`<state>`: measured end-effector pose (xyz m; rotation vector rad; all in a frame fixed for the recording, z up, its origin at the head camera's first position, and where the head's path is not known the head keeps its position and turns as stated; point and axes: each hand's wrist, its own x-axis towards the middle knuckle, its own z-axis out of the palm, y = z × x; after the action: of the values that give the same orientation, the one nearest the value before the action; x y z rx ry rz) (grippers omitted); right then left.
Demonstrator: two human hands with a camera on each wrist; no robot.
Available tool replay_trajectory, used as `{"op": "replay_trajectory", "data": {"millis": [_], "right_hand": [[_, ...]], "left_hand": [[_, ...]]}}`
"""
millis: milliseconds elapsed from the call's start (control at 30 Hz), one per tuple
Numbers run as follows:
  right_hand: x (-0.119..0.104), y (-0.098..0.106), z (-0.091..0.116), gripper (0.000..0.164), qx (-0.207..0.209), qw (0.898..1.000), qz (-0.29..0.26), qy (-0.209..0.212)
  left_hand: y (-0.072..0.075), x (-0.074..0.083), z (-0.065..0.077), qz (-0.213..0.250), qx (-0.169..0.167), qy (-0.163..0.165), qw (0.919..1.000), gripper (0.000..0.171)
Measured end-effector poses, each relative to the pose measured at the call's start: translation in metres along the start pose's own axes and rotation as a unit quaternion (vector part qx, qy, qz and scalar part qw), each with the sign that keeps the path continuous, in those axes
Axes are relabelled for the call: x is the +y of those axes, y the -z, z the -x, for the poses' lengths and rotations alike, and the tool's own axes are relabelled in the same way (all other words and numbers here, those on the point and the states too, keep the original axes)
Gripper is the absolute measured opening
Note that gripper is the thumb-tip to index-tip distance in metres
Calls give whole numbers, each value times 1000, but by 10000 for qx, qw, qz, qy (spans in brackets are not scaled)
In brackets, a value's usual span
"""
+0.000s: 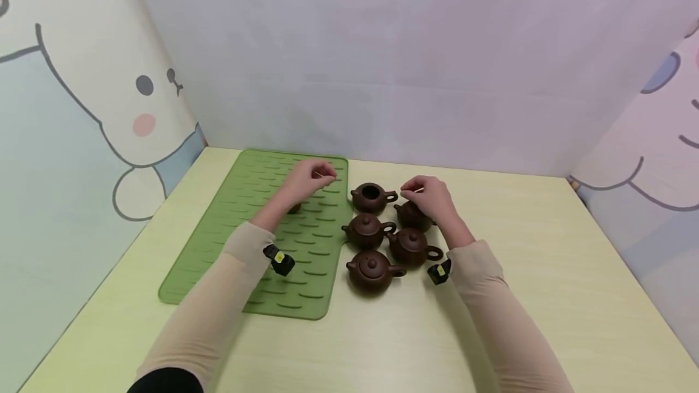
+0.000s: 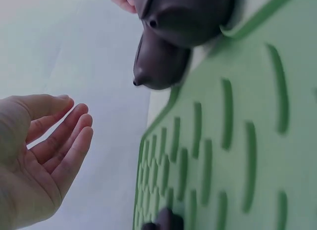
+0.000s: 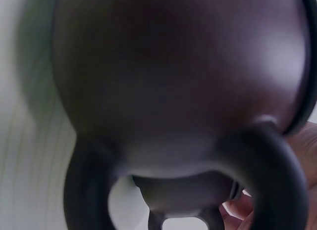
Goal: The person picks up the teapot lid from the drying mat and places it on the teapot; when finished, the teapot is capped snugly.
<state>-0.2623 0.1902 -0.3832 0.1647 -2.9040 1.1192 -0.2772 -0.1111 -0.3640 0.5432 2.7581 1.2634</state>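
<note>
My left hand (image 1: 310, 181) hovers above the green ridged mat (image 1: 319, 259) with its fingers loosely bent. The left wrist view shows nothing between its thumb and fingers. Over a dark brown teapot (image 1: 413, 218) at the back right is my right hand (image 1: 431, 196), fingers bent down near its top. That teapot's lid is hidden, and I cannot tell whether the fingers grip it. Beside it stands a teapot with no lid (image 1: 371, 199), its dark opening showing. A small dark brown object (image 1: 295, 208) lies on the mat, partly hidden by my left wrist.
Three more dark brown teapots, a middle-left one (image 1: 364, 231), a middle-right one (image 1: 409, 246) and a front one (image 1: 371, 272), stand lidded close together, spouts to the left. The mat covers the left part of the pale wooden table (image 1: 546, 272). A white wall (image 1: 382, 65) rises behind.
</note>
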Motion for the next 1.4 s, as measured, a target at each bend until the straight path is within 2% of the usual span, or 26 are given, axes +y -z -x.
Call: {"op": "replay_trajectory", "data": {"millis": [267, 667, 933, 1400], "right_hand": [[-1, -4, -3, 18, 0, 10000, 11, 67], [-1, -10, -4, 16, -54, 10000, 58, -33], [1, -13, -6, 17, -51, 9999, 94, -52], [1, -14, -5, 16, -50, 9999, 65, -82]], "left_hand": [[12, -16, 14, -65, 151, 247, 9996, 20], [23, -46, 30, -2, 307, 569, 9979, 25], [25, -62, 32, -21, 344, 526, 9980, 25], [25, -72, 40, 52, 149, 855, 9962, 27]]}}
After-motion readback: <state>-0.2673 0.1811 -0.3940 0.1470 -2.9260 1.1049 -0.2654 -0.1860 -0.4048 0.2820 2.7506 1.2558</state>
